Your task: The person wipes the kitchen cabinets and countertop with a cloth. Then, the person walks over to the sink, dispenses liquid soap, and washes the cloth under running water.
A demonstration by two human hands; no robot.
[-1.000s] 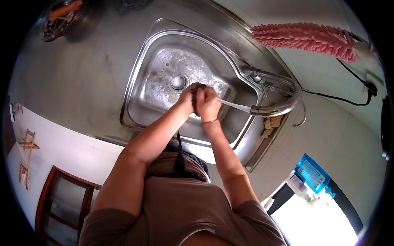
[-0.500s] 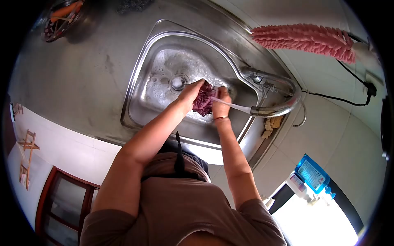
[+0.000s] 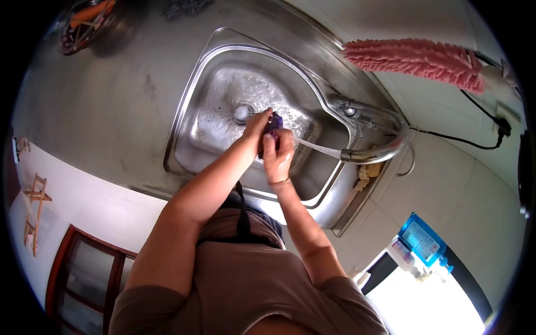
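Observation:
My left hand (image 3: pixel 257 125) is closed around a dark purple, ridged bundle (image 3: pixel 277 120) above the sink basin (image 3: pixel 223 84). I cannot tell whether the bundle is a cloth or a vegetable. My right hand (image 3: pixel 278 156) presses against its near side with bent fingers, which are slightly blurred and hide much of it. From the curved chrome faucet (image 3: pixel 377 152) at the right, a stream of water (image 3: pixel 318 147) runs sideways onto my right hand. Beyond my left hand lies the drain (image 3: pixel 243 113), with wet metal and a little foam around it.
A steel counter (image 3: pixel 123 111) stretches left of the sink, with a bowl (image 3: pixel 84 28) at its far corner. A pink chenille duster (image 3: pixel 413 58) hangs on the right wall near a plugged black cord (image 3: pixel 463 137). Bottles, including a blue one (image 3: pixel 422 239), stand lower right.
My right hand has moved left and toward me, over the near side of the bundle. The bundle now shows less and looks more squeezed together. The water still runs.

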